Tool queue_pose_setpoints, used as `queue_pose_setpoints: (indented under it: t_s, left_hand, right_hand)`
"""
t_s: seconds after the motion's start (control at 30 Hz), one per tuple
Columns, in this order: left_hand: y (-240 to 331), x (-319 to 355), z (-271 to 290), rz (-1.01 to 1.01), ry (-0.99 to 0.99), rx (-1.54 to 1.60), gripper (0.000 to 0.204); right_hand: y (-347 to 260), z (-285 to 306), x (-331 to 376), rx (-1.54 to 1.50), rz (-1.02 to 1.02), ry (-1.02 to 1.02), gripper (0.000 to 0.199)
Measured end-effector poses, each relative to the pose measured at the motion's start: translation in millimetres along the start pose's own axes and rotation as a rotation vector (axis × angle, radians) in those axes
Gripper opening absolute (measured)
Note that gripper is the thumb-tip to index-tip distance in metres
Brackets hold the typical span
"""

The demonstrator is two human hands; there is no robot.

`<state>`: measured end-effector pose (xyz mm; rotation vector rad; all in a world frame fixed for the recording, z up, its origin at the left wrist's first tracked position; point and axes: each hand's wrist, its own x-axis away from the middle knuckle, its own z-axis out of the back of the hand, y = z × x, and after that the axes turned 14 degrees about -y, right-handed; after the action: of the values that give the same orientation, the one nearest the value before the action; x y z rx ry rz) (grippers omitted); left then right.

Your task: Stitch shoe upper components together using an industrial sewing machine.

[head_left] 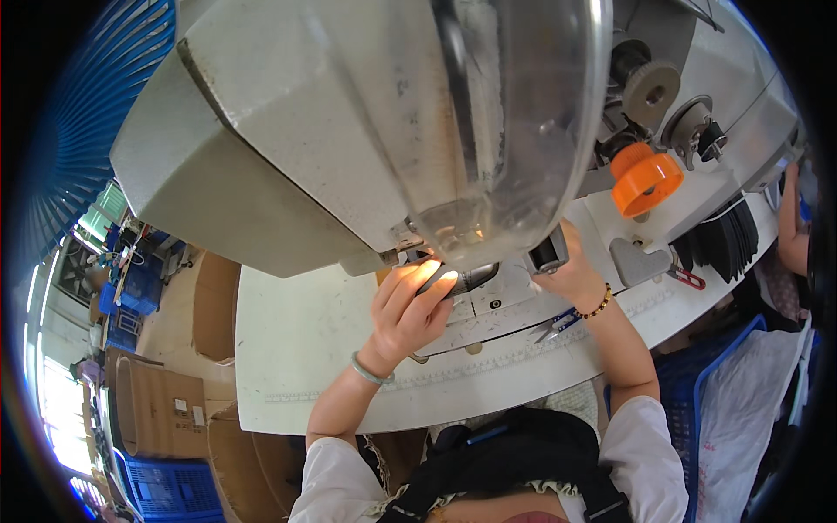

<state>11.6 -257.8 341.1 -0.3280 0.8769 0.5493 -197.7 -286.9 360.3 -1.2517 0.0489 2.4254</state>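
A large off-white sewing machine (261, 131) hangs over the white table, and its clear plastic guard (540, 148) hides part of the stitching area. Under the lamp light, my left hand (408, 309) pinches a dark grey-black curved piece (471, 277) beside the needle area, fingertips pressing on it. On the other side, my right hand (571, 270) has its fingers round a black, rolled-looking piece (548, 253). Whether the two dark pieces are one item cannot be made out behind the guard.
Blue-handled thread snips (558, 326) lie by my right wrist. Farther right are a grey heart-shaped plate (639, 262), a red-handled cutter (688, 277) and a stack of black pieces (724, 240). A blue crate (697, 375) stands at right, cardboard boxes (161, 405) at left. Another person's arm (792, 227) shows far right.
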Motion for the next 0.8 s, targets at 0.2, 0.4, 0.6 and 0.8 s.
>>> queue_pose_setpoints:
  t_s: [0.2, 0.4, 0.6, 0.8]
  left_hand:
    - [-2.1, 0.1, 1.0, 0.023, -0.034, 0.022, 0.030]
    - [-7.6, 1.3, -0.3, 0.027, -0.047, 0.015, 0.031]
    - [-15.7, 3.4, -2.7, -0.034, -0.044, 0.017, 0.032]
    - [-18.4, 4.8, -6.6, -0.046, 0.029, -0.033, 0.026]
  right_hand:
    - [0.9, -3.2, 1.5, 0.004, -0.019, -0.003, 0.019]
    - [2.1, -7.4, 1.8, 0.060, 0.044, -0.020, 0.022]
    - [-1.0, -7.3, 1.4, -0.011, -0.016, 0.001, 0.023]
    - [1.1, -7.0, 1.7, 0.052, 0.006, 0.007, 0.019]
